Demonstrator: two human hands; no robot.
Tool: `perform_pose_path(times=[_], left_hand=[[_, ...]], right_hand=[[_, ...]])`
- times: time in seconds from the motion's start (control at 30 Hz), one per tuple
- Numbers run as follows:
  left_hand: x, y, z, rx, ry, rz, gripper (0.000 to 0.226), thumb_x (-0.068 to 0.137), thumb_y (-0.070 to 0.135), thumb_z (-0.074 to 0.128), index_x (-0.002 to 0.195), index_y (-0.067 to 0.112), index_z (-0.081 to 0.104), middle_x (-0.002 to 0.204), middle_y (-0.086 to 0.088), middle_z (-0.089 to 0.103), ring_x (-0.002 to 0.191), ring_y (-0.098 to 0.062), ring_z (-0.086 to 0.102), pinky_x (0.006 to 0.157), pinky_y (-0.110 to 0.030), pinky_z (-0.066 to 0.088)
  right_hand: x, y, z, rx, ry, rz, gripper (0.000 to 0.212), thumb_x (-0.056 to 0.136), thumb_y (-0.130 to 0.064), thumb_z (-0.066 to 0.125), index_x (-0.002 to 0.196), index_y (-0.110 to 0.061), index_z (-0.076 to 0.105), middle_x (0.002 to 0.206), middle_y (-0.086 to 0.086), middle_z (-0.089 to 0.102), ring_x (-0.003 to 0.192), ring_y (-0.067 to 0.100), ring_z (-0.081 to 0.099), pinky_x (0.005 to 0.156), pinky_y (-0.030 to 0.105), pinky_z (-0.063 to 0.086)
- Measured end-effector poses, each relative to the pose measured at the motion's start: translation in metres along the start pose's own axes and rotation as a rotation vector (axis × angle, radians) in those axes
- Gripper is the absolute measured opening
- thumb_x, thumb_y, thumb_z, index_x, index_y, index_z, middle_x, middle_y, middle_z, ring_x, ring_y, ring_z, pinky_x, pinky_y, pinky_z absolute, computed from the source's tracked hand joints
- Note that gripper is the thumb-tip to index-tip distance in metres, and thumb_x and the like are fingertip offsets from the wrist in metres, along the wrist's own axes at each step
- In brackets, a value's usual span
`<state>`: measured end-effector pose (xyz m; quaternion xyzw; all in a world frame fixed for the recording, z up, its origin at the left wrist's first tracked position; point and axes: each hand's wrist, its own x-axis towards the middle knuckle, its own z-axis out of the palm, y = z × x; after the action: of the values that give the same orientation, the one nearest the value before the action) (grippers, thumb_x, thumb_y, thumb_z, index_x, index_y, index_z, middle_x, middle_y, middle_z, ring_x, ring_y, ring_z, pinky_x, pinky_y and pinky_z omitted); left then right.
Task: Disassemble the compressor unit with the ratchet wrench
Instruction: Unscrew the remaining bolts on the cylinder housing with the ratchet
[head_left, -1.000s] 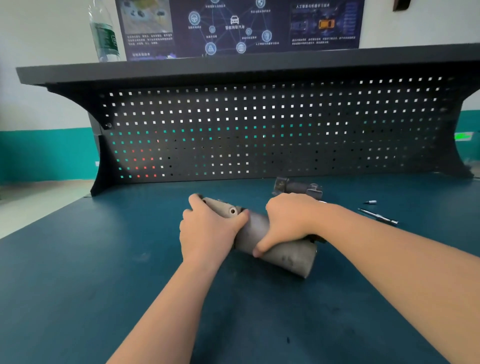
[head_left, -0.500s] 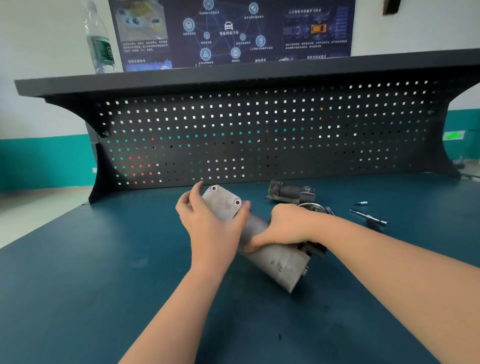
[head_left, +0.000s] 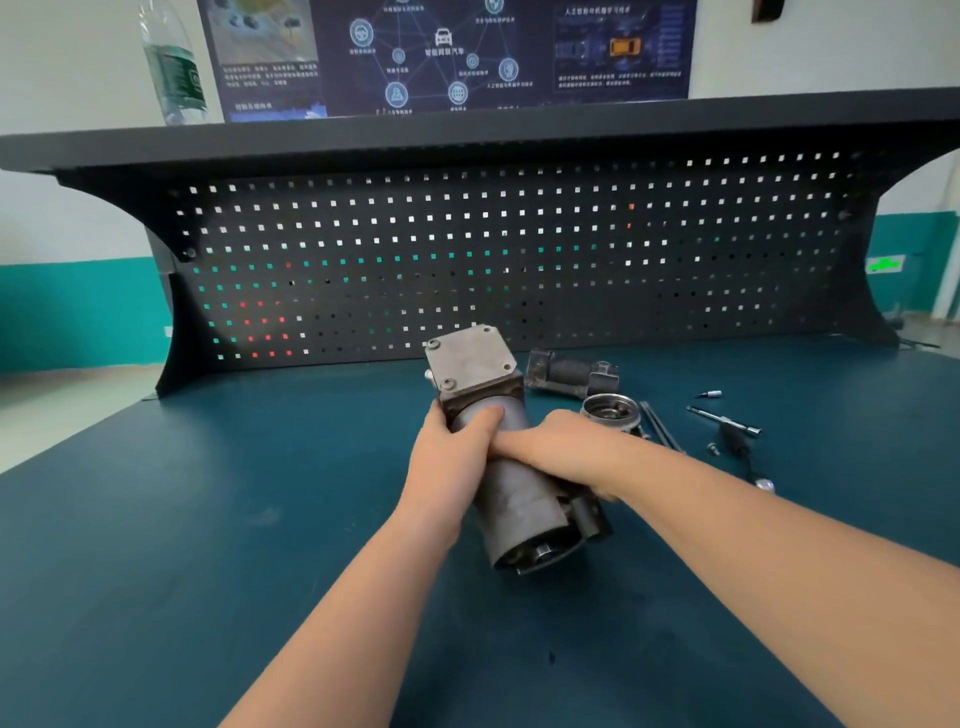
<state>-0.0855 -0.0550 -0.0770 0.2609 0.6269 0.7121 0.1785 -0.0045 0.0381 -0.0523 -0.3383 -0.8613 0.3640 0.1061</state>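
The compressor unit (head_left: 514, 499), a grey metal cylinder with a square bolted end plate, is held tilted above the blue bench, plate end up and away from me. My left hand (head_left: 452, 457) grips the cylinder just below the plate, thumb across the front. My right hand (head_left: 561, 452) wraps round the cylinder's right side, fingers hidden behind it. The ratchet wrench (head_left: 727, 423) lies on the bench to the right, untouched.
Removed parts lie behind my right hand: a dark housing piece (head_left: 571, 374), a round metal cup (head_left: 610, 408), thin rods (head_left: 660, 426), a small bit (head_left: 709, 395) and a bolt (head_left: 712, 448). A black pegboard (head_left: 519, 249) closes the back; a water bottle (head_left: 174, 62) stands on its shelf.
Both hands have swung the compressor from lying crosswise on the bench to tilted up, with its end plate raised and facing me. The left hand slid down below the plate.
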Motion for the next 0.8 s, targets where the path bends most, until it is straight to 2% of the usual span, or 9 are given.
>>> perform_pose_path(times=[0.17, 0.3, 0.4, 0.47, 0.53, 0.57, 0.63, 0.67, 0.8], left_hand=[[0.004, -0.001, -0.007, -0.084, 0.088, -0.185, 0.073, 0.065, 0.035, 0.079, 0.118, 0.013, 0.034, 0.106, -0.007, 0.059, 0.094, -0.023, 0.064, 0.087, -0.045, 0.053], [0.007, -0.003, -0.009, -0.077, 0.102, -0.175, 0.069, 0.069, 0.026, 0.079, 0.116, 0.011, 0.031, 0.104, -0.008, 0.056, 0.094, -0.025, 0.063, 0.085, -0.046, 0.054], [0.007, -0.003, -0.008, -0.041, 0.042, -0.119, 0.064, 0.073, 0.025, 0.077, 0.117, 0.009, 0.033, 0.103, -0.006, 0.056, 0.093, -0.019, 0.062, 0.081, -0.04, 0.055], [0.007, -0.003, -0.008, 0.004, 0.008, -0.097, 0.064, 0.073, 0.027, 0.076, 0.117, 0.01, 0.033, 0.102, -0.003, 0.057, 0.09, -0.015, 0.061, 0.076, -0.035, 0.055], [0.008, -0.004, -0.008, 0.017, 0.007, -0.089, 0.065, 0.073, 0.029, 0.076, 0.118, 0.01, 0.033, 0.106, -0.004, 0.056, 0.092, -0.016, 0.062, 0.079, -0.037, 0.055], [0.007, -0.004, -0.008, 0.014, 0.014, -0.089, 0.067, 0.073, 0.03, 0.076, 0.119, 0.011, 0.032, 0.109, -0.005, 0.056, 0.095, -0.019, 0.061, 0.083, -0.039, 0.055], [0.005, -0.004, -0.007, 0.016, 0.033, -0.096, 0.071, 0.07, 0.033, 0.077, 0.119, 0.013, 0.03, 0.114, -0.007, 0.054, 0.098, -0.022, 0.061, 0.086, -0.043, 0.054], [0.003, -0.004, -0.006, 0.012, 0.039, -0.101, 0.074, 0.067, 0.035, 0.079, 0.118, 0.015, 0.029, 0.116, -0.007, 0.053, 0.099, -0.023, 0.061, 0.086, -0.043, 0.054], [-0.002, -0.005, -0.006, -0.015, 0.051, -0.114, 0.079, 0.061, 0.037, 0.084, 0.114, 0.018, 0.029, 0.12, -0.009, 0.051, 0.103, -0.026, 0.06, 0.087, -0.044, 0.053]], right_hand=[[-0.004, -0.018, 0.015, -0.189, 0.04, -0.059, 0.042, 0.075, -0.062, 0.054, 0.071, -0.021, 0.048, 0.076, -0.001, 0.056, 0.079, 0.02, 0.06, 0.053, 0.025, 0.039], [-0.01, -0.022, 0.008, -0.27, -0.039, -0.109, 0.04, 0.08, -0.061, 0.052, 0.069, -0.022, 0.046, 0.073, -0.003, 0.054, 0.064, 0.012, 0.055, 0.047, 0.021, 0.034], [-0.021, -0.006, -0.008, -0.01, -0.17, -0.095, 0.042, 0.076, -0.061, 0.063, 0.08, -0.02, 0.06, 0.066, -0.008, 0.062, 0.053, 0.002, 0.059, 0.043, 0.015, 0.041], [-0.031, 0.009, -0.014, 0.218, -0.194, -0.117, 0.046, 0.077, -0.062, 0.061, 0.094, -0.019, 0.066, 0.085, -0.007, 0.07, 0.073, 0.001, 0.066, 0.059, 0.021, 0.053], [-0.04, 0.023, -0.011, 0.326, -0.048, -0.207, 0.047, 0.077, -0.065, 0.054, 0.092, -0.023, 0.069, 0.094, -0.011, 0.072, 0.09, 0.005, 0.067, 0.079, 0.027, 0.054], [-0.046, 0.026, -0.005, 0.361, 0.055, -0.264, 0.044, 0.08, -0.064, 0.051, 0.086, -0.025, 0.069, 0.088, -0.016, 0.072, 0.088, -0.001, 0.066, 0.078, 0.021, 0.051], [-0.055, 0.028, 0.013, 0.334, 0.243, -0.338, 0.042, 0.086, -0.061, 0.043, 0.077, -0.026, 0.064, 0.075, -0.021, 0.068, 0.075, -0.01, 0.059, 0.066, 0.011, 0.042], [-0.058, 0.028, 0.022, 0.304, 0.312, -0.357, 0.042, 0.088, -0.061, 0.04, 0.075, -0.026, 0.061, 0.074, -0.017, 0.066, 0.074, -0.006, 0.057, 0.064, 0.012, 0.04], [-0.055, 0.024, 0.042, 0.331, 0.489, -0.383, 0.041, 0.093, -0.054, 0.031, 0.076, -0.023, 0.051, 0.081, -0.005, 0.056, 0.081, 0.014, 0.051, 0.077, 0.034, 0.042]])
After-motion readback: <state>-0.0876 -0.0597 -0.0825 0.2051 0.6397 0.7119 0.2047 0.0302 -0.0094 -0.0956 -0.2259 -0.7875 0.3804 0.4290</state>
